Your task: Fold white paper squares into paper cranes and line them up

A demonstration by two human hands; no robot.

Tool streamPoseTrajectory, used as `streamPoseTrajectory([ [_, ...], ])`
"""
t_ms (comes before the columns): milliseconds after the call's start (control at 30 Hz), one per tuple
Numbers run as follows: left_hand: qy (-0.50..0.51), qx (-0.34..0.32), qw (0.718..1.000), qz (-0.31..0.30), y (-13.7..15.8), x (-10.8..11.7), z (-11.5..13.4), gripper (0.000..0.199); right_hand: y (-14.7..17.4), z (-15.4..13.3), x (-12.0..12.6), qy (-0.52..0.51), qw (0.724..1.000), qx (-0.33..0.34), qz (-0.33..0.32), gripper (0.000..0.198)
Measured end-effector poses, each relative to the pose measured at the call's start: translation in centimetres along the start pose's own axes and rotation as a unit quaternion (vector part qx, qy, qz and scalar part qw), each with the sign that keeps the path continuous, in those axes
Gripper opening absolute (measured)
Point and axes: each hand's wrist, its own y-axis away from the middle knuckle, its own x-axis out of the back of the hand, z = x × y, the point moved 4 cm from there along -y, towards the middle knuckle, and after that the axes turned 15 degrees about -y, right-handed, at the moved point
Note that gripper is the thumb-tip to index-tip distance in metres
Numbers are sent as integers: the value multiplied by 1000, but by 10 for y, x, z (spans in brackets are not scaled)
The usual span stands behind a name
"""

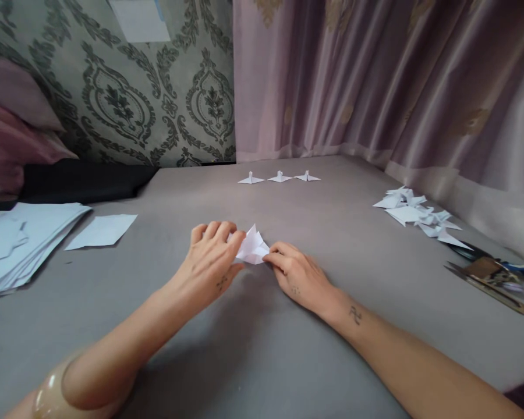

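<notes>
In the middle of the grey surface is a piece of folded white paper (253, 247), with a pointed flap standing up and creased sides spread below it. My left hand (213, 250) has its fingers curled over the paper's left side, and its thumb lies lower, near the bottom edge. What the left fingertips press on is partly hidden. On the other side, my right hand (299, 273) pinches the paper's right corner between thumb and fingers.
Three folded paper cranes (280, 177) stand in a row at the back. A heap of folded paper pieces (419, 214) lies right, beside scissors (491, 288). At left are a paper stack (30, 244), a single sheet (102, 231) and black cloth (82, 181). A curtain (332, 81) hangs behind.
</notes>
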Motion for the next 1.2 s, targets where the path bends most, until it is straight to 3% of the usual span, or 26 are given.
streamPoseTrajectory([
  [133, 14, -31, 999, -6, -1, 3, -7, 16, 2, -1, 0, 14, 1000, 16, -4, 35],
  [367, 5, 37, 998, 56, -6, -10, 3, 35, 2, -3, 1, 23, 998, 28, -44, 38],
  [500, 31, 55, 997, 31, -4, -16, 6, 14, 2, -4, 2, 25, 998, 31, -56, 36],
  [867, 92, -59, 994, -25, -2, -23, 26, 27, 1, 4, 15, -80, 992, 34, -87, 40],
  [1200, 75, -132, 987, -48, 3, -29, 35, 29, -3, 30, 32, -156, 983, -29, -93, 39],
])
